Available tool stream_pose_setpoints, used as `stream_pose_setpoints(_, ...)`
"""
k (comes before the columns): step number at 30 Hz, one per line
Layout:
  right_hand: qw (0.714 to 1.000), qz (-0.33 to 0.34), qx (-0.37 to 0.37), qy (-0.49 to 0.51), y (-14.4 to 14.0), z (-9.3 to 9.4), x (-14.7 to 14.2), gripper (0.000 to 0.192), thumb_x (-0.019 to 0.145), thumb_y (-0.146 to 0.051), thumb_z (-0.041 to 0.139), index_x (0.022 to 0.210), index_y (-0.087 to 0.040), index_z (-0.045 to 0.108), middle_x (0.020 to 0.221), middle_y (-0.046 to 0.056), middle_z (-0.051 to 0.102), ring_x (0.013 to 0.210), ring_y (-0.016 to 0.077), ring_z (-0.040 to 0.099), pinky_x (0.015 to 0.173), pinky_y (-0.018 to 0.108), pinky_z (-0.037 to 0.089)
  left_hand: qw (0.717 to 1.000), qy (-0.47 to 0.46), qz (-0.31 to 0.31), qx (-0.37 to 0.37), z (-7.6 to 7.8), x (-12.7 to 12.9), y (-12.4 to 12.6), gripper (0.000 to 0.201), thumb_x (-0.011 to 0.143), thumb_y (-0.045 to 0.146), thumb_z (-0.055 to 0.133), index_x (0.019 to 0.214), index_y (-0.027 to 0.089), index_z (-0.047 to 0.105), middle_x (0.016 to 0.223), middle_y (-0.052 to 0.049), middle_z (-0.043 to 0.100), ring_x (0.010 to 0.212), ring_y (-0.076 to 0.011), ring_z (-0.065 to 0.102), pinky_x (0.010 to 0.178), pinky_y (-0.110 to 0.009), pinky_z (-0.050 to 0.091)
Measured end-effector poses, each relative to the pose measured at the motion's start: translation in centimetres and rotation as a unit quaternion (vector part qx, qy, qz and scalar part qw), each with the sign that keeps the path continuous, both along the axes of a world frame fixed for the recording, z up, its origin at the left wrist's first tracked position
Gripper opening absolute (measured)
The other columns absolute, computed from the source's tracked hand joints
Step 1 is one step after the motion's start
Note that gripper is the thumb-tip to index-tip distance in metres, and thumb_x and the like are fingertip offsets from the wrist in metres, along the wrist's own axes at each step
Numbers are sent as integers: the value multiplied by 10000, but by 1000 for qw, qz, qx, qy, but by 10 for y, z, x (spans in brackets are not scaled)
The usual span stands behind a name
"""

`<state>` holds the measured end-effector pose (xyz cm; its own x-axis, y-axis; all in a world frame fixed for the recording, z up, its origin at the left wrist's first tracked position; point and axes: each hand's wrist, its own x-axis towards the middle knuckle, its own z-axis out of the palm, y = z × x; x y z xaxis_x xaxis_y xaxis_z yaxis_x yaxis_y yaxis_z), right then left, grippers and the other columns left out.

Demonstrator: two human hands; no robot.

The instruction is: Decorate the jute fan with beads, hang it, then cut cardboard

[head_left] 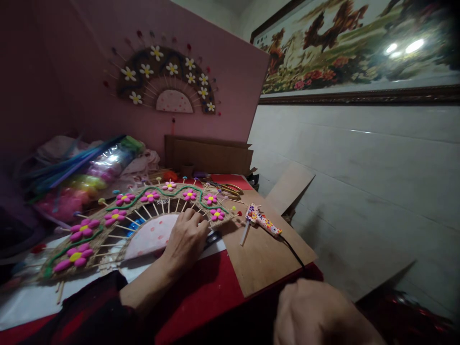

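A half-round fan craft (pixel 108 225) lies on the table. It has a woven brown rim, pink flowers with yellow centres, a green cord, wooden sticks and a pink dotted centre (pixel 149 235). My left hand (pixel 185 239) rests palm down on its right side, with the fingers over the sticks and nothing gripped. My right hand (pixel 316 314) hangs low at the table's near right corner. It is blurred, only its back shows, and the fingers are hidden. A patterned glue gun (pixel 260 220) lies on a cardboard sheet (pixel 266 263), and its black cord runs toward my right hand.
A similar fan with white flowers (pixel 167 79) hangs on the pink board behind. Bags of coloured craft supplies (pixel 89 167) are piled at the back left, with scissors (pixel 230 190) and a cardboard box (pixel 208 155) behind the fan. A white tiled wall with a framed picture (pixel 359 48) closes the right side.
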<state>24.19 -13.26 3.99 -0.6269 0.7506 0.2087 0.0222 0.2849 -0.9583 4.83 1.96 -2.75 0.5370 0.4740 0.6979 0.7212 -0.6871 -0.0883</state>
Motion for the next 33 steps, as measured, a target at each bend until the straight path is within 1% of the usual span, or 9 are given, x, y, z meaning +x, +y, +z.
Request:
stream_pose_setpoints(3, 985, -152, 21, -78, 9, 2, -7, 268, 880, -394, 511, 707, -190, 528, 589, 2, 521, 527, 95, 473, 481, 203, 371, 1000, -24, -7, -19, 0, -1, -1, 168, 839, 205, 551, 704, 145, 632, 762, -96, 618, 790, -239, 477, 700, -386, 446)
stream_pose_setpoints(6, 944, -278, 142, -106, 19, -2, -11, 173, 887, -268, 521, 738, -191, 565, 632, -5, 536, 576, 101, 483, 534, 216, 384, 994, -99, -26, -39, 3, -4, 0, 175, 841, 103, 475, 776, 136, 634, 755, -90, 624, 771, -226, 500, 699, -386, 462)
stream_pose_setpoints(9, 945, -261, 190, -55, 19, -2, -14, 141, 871, -244, 561, 738, -201, 574, 632, -9, 555, 589, 110, 501, 552, 234, 390, 976, -188, -83, -66, 10, -6, -4, 328, 786, 28, 442, 1074, 110, 576, 1020, -132, 631, 980, -236, 530, 845, -420, 461)
stream_pose_setpoints(12, 951, -211, 222, 49, 13, 5, -19, 101, 856, -246, 594, 760, -215, 595, 643, 0, 581, 622, 133, 537, 596, 272, 417, 953, -156, -203, -162, 16, -2, -18, 439, 780, 90, 497, 1215, 151, 496, 1165, -124, 585, 1114, -223, 496, 951, -413, 414)
stream_pose_setpoints(18, 835, -394, 273, 271, 31, 12, -14, 81, 869, -259, 578, 795, -226, 578, 571, -35, 479, 511, 107, 446, 498, 251, 359, 842, -95, -255, -467, 24, 6, -48, 206, 861, 125, 392, 747, 168, 558, 694, 8, 583, 645, -107, 497, 609, -224, 399)
stream_pose_setpoints(24, 891, -395, 136, 179, 83, -19, -2, 140, 861, -299, 582, 775, -193, 551, 591, -41, 517, 478, 72, 436, 436, 197, 329, 719, -51, -291, -629, 33, 6, -62, 221, 868, 228, 405, 659, 166, 445, 632, 47, 419, 575, -81, 348, 511, -192, 292)
stream_pose_setpoints(26, 915, -375, 88, 122, 93, -26, -4, 196, 843, -342, 592, 743, -182, 538, 589, -37, 529, 460, 70, 432, 413, 193, 320, 745, -94, -282, -597, 29, 6, -59, 224, 873, 229, 401, 669, 165, 465, 626, 44, 437, 576, -85, 367, 532, -203, 303)
stream_pose_setpoints(29, 930, -358, 78, 41, 93, -31, -9, 175, 838, -320, 585, 741, -176, 557, 608, -29, 546, 492, 79, 464, 451, 200, 362, 833, -220, -215, -460, 18, 5, -47, 211, 887, 245, 409, 735, 162, 529, 628, 33, 472, 599, -100, 405, 585, -226, 322)
stream_pose_setpoints(33, 926, -347, 134, -63, 80, -36, -17, 101, 829, -209, 565, 735, -179, 588, 659, -13, 578, 582, 104, 528, 550, 223, 415, 815, -364, -161, -422, 11, 4, -35, 249, 896, 366, 440, 800, 167, 556, 622, 41, 441, 575, -101, 381, 546, -224, 318)
